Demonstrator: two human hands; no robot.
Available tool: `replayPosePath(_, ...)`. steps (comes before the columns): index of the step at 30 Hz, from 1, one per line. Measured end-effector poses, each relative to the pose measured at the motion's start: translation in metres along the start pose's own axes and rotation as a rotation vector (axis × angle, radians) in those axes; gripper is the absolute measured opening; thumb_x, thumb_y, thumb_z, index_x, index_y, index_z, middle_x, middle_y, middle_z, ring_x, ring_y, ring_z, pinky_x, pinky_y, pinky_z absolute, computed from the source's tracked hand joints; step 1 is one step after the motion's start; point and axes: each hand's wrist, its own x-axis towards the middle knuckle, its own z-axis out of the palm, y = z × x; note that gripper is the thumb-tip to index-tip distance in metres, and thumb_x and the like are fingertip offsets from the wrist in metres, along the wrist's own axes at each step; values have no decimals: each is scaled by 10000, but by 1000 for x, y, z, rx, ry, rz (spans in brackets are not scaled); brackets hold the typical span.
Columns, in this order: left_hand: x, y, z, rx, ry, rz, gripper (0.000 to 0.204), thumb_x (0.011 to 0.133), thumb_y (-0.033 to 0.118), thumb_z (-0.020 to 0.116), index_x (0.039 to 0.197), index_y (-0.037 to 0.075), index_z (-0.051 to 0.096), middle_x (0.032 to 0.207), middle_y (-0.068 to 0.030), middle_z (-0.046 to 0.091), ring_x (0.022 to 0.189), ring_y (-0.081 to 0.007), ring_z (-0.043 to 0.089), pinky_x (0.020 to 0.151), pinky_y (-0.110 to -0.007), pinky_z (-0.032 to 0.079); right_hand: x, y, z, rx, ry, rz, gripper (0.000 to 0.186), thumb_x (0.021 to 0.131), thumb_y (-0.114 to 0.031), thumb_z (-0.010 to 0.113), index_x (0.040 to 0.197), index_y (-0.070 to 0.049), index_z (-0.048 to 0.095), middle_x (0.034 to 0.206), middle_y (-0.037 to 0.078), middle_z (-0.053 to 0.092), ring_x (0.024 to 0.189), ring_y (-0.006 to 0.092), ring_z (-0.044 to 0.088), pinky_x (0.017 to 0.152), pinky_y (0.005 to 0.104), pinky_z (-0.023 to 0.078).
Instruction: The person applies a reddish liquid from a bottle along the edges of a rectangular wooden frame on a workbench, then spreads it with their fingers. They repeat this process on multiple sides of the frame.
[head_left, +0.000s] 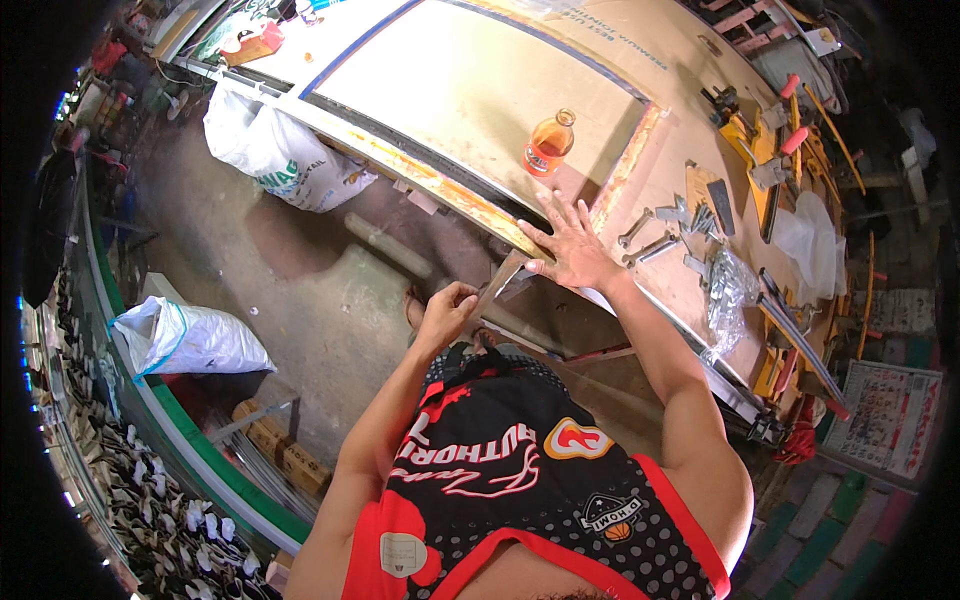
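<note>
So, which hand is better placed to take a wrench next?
Probably the right hand: it lies open near the wrenches, while the left hand, farther away, holds a flat strip.

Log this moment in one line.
Left hand: holding flat brown strip; right hand: spread at edge of tan tabletop; nearby: clear rounded orange-labelled bottle

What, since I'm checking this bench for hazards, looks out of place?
The amber bottle stands upright just beyond the right hand, odd near loose bolts and wrenches; it might get knocked over. No spill shows.
</note>
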Motion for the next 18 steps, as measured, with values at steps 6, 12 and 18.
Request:
replayPosePath(6,3,-4,-5,3,-10,17,191,1030,119,657,1142,-33,683,1003,-56,722,947,-130,666,849,-293,533,5,-1,-2,-3,-43,-15,762,959,-721,529,1593,-303,461,1739,193,158,1608,446,55,1273,658,46)
replayPosePath(12,3,10,-11,36,0,42,201,1014,139,669,1121,-29,698,941,-53,717,889,-120,649,796,-297,524,13,-4,-3,-20,-46,-58,755,955,-716,531,1593,-318,459,1738,190,158,1601,460,75,1262,681,75)
replayPosePath(18,9,17,-16,61,0,11,208,1005,151,675,1117,-22,703,907,-46,708,854,-118,637,767,-295,514,17,-4,-6,-5,-116,-64,774,960,-739,509,1599,-307,447,1743,195,128,1605,453,61,1264,676,85)
